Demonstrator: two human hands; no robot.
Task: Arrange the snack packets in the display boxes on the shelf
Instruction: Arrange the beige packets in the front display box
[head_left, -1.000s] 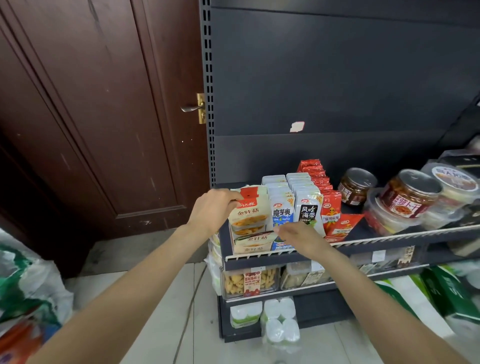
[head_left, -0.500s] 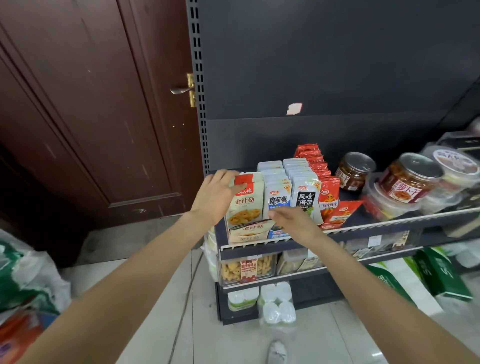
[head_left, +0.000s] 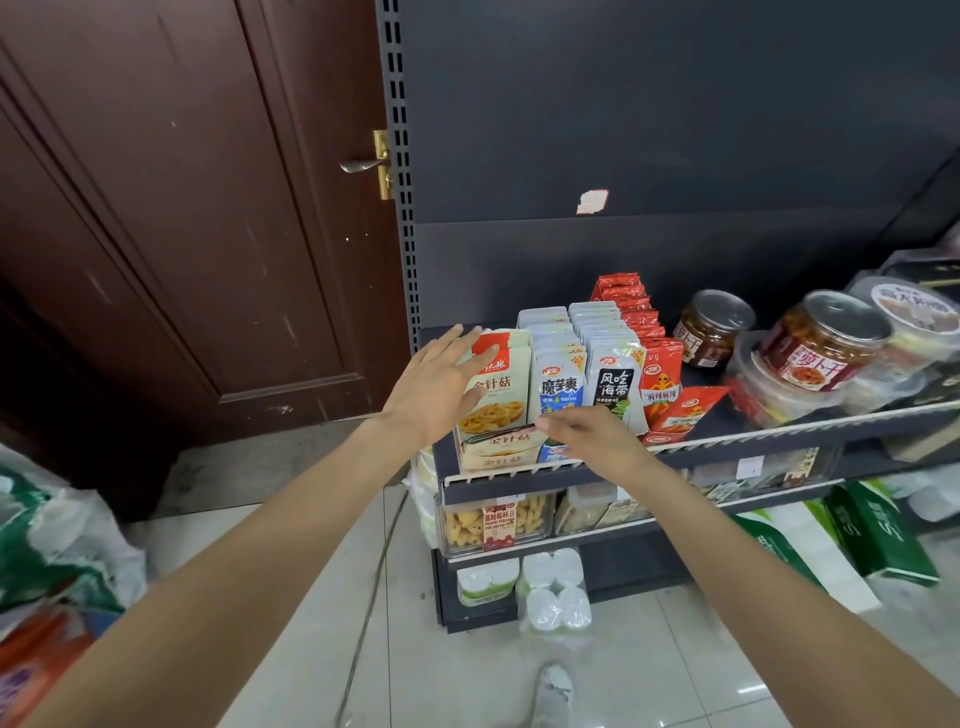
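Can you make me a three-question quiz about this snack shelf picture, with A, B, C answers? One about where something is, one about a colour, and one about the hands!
1. Where is the door handle?
A. Left of the shelf
B. On the floor
C. Behind the jars

2. What colour is the row of packets next to the jars?
A. Green
B. Red
C. Purple

3. How is the left hand?
A. Curled in a fist
B. Out of sight
C. Fingers spread, at the leftmost packets

Answers:
1. A, the handle sits on the brown door left of the shelf.
2. B, those packets are red.
3. C, its fingers are straight over the front packet.
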